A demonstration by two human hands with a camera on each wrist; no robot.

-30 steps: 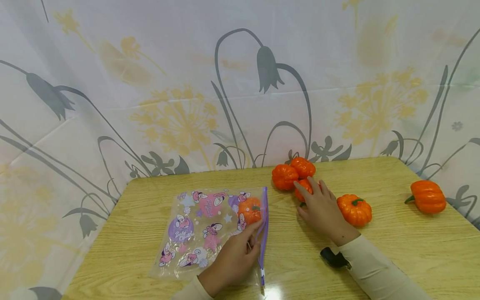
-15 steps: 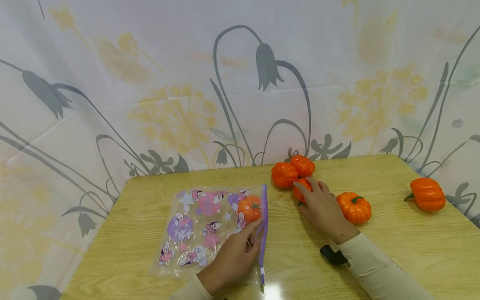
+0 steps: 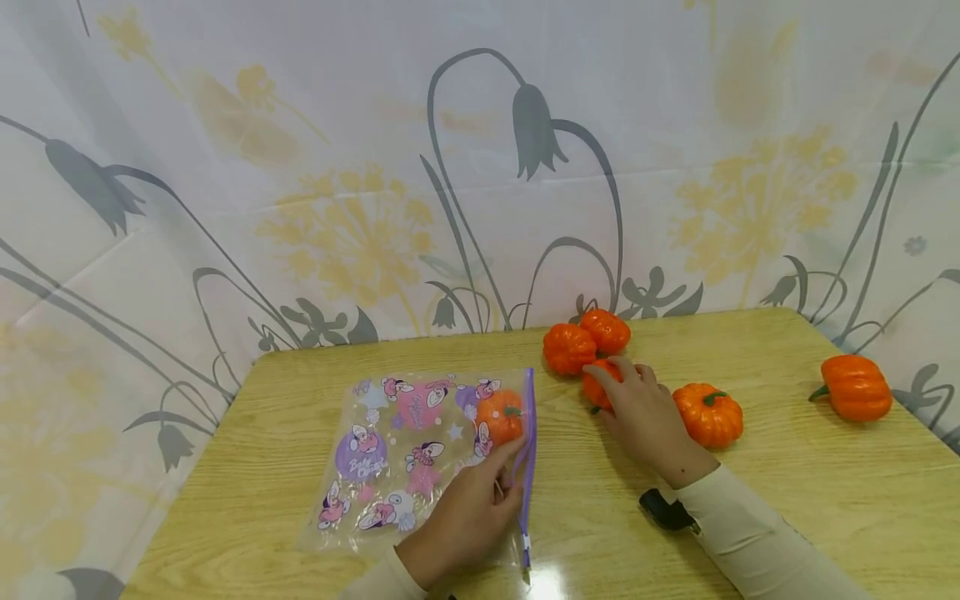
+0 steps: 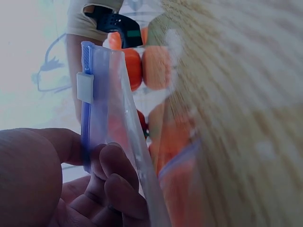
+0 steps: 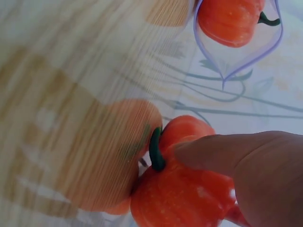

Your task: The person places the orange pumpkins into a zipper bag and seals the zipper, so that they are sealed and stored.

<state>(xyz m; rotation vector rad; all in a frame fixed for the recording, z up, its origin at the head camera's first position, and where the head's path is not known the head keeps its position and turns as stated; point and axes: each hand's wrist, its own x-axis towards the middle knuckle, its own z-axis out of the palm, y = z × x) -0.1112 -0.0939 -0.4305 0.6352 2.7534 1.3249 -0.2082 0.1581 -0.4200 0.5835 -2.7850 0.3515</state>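
On the table lies a clear zip bag (image 3: 420,410) printed with pink and purple cartoons, its purple-edged mouth facing right. Inside, near the mouth, sits a small orange toy pumpkin (image 3: 495,418). My left hand (image 3: 468,518) pinches the bag's edge between thumb and fingers; a white zip slider (image 4: 85,88) sits just beyond them in the left wrist view. To the right of the bag, my right hand (image 3: 647,417) grips another toy pumpkin (image 5: 175,198) from above, thumb beside its green stem. The right wrist view shows the bag's mouth parted around the pumpkin inside.
Two pumpkins, one left (image 3: 569,349) and one right (image 3: 606,332), sit together behind the right hand. A further pumpkin (image 3: 708,415) stands beside the right wrist, and one more lies on its side (image 3: 857,388) at the table's right. A flowered cloth (image 3: 337,167) hangs behind the table.
The right hand's pumpkin has shifted slightly left and nearer, a little away from the two behind it. The left hand and bag hold their place; the head view has tilted slightly.
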